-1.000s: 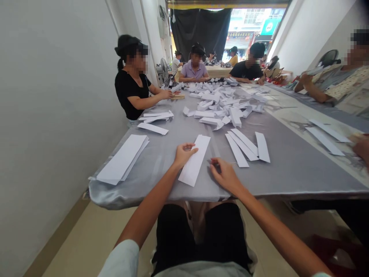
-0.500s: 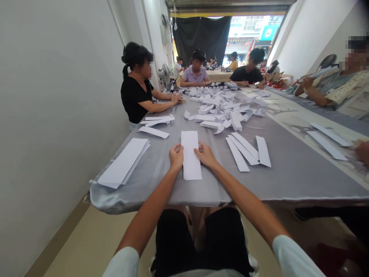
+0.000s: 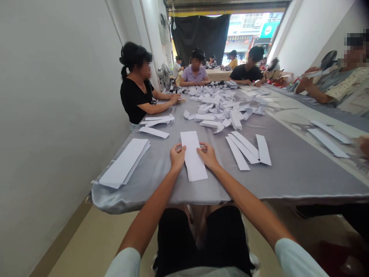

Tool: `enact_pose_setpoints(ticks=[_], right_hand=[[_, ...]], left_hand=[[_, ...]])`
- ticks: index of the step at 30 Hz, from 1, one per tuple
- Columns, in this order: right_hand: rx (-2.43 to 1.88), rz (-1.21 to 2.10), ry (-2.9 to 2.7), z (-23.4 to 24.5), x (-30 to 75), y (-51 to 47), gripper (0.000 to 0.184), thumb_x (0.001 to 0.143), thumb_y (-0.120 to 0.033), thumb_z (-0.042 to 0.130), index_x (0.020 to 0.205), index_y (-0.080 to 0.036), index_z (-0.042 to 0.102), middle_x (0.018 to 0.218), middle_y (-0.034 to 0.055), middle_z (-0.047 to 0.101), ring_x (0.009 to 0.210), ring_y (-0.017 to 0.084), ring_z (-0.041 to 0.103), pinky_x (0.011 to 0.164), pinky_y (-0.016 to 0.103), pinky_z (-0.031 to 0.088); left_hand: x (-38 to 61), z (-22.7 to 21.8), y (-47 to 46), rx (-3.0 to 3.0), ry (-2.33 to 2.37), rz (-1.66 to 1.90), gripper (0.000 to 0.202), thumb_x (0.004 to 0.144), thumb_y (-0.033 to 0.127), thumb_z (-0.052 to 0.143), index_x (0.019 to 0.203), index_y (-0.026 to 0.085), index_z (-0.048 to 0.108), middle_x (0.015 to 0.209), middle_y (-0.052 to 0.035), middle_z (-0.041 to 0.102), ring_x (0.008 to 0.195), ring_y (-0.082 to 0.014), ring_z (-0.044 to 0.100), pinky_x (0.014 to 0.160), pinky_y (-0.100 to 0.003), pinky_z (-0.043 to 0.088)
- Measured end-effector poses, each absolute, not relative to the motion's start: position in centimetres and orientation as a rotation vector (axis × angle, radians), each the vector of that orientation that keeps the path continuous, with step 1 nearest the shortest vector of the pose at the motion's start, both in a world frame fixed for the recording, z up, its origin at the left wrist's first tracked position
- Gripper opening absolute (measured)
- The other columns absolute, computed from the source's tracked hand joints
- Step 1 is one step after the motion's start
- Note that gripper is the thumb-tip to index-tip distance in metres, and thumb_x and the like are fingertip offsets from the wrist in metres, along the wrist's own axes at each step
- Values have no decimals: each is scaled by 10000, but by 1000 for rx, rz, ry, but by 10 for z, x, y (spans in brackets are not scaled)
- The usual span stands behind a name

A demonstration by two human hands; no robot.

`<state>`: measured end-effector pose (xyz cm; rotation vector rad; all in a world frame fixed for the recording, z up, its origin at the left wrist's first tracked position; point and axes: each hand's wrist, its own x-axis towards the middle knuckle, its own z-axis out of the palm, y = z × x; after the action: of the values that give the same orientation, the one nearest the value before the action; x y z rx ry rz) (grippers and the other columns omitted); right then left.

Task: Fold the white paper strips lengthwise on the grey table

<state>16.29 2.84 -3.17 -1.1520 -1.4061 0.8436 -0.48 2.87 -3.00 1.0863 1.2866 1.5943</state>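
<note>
One grey, cloth-covered worktop [image 3: 302, 177] fills most of the view, with four other people around it: one in a black top [image 3: 134, 94] at left, one in a lilac shirt [image 3: 193, 75] at the far end, one in a dark T-shirt [image 3: 245, 73], and one with patterned sleeves [image 3: 353, 82] at right. A heap of folded white papers [image 3: 211, 100], too many to count, covers the middle. At near left lies one stack of white paper [image 3: 123, 159], its layers uncountable. Four loose strips [image 3: 263, 150] lie at right, three fanned and one just beside them; two more strips [image 3: 328, 142] lie farther right. One white paper strip [image 3: 195, 159] is at the near middle, between the wearer's two hands; its long axis runs away from the wearer, the far end leaning slightly left. The left hand [image 3: 178, 157] pinches its left edge, thumb on top; the right hand [image 3: 208, 154] pinches the right edge likewise.
</note>
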Motion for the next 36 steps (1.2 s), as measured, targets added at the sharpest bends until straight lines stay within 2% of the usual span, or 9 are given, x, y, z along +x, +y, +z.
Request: enact_pose_setpoints(ticks=[7,11,13,16,23,27,31,33,36], right_hand=[[-1144,831,-1410,-29,162,23,389,819,-397,665,1148,-189,635,743,-16,645,646,176,625,640,304,528],[-1129,834,-1432,-27,160,20,373,815,-407,660,1125,-203,624,764,-20,640,613,162,610,607,290,499],[-1124,826,-1446,-26,161,19,344,817,-407,656,1097,-208,633,761,-17,634,620,163,602,612,289,498],[-1113,828,-1456,-26,161,18,329,817,-406,649,1079,-207,650,772,-12,625,631,163,597,615,288,494],[-1081,831,-1475,-29,161,19,367,832,-368,621,1158,-205,676,802,-9,642,637,156,596,598,275,481],[-1075,821,-1473,-28,161,19,420,867,-421,625,1208,-195,719,865,27,695,728,179,631,646,286,517],[-997,901,-1447,-26,161,22,450,939,-555,568,1091,-192,786,974,72,768,935,237,696,795,335,563],[-958,963,-1408,-25,161,23,458,929,-584,583,1010,-191,804,996,79,790,1001,260,706,848,362,568],[-931,1070,-1352,-25,162,25,425,847,-552,709,1046,-189,808,947,61,796,902,241,714,771,346,576]], left_hand=[[-2,-27,24,1182,1267,1609,363,716,362,827,947,193,602,798,-35,729,655,-161,685,584,-231,506],[-2,-27,24,1245,1225,1576,408,698,439,868,906,180,631,934,-57,740,630,-125,646,547,-218,492],[-1,-28,25,1268,1229,1562,401,719,477,863,890,168,673,976,-78,750,676,-140,663,555,-223,507],[-2,-30,26,1262,1250,1545,382,762,505,832,867,152,732,939,-103,760,741,-175,690,598,-247,542],[-2,-26,22,1234,1231,1493,402,725,394,872,1007,136,747,923,-103,756,606,-138,648,495,-231,489],[-1,-22,18,1237,1164,1449,496,740,368,859,1164,145,731,921,-91,758,567,-132,631,485,-242,509],[0,-22,19,1248,1166,1427,476,761,332,839,1189,141,754,1099,-138,770,588,-122,647,486,-242,527],[-1,-22,19,1232,1178,1429,464,760,331,844,1171,131,764,1116,-152,767,594,-127,655,481,-243,527],[-1,-23,20,1223,1179,1444,464,767,352,842,1167,127,771,1083,-150,771,616,-144,670,474,-239,517]])
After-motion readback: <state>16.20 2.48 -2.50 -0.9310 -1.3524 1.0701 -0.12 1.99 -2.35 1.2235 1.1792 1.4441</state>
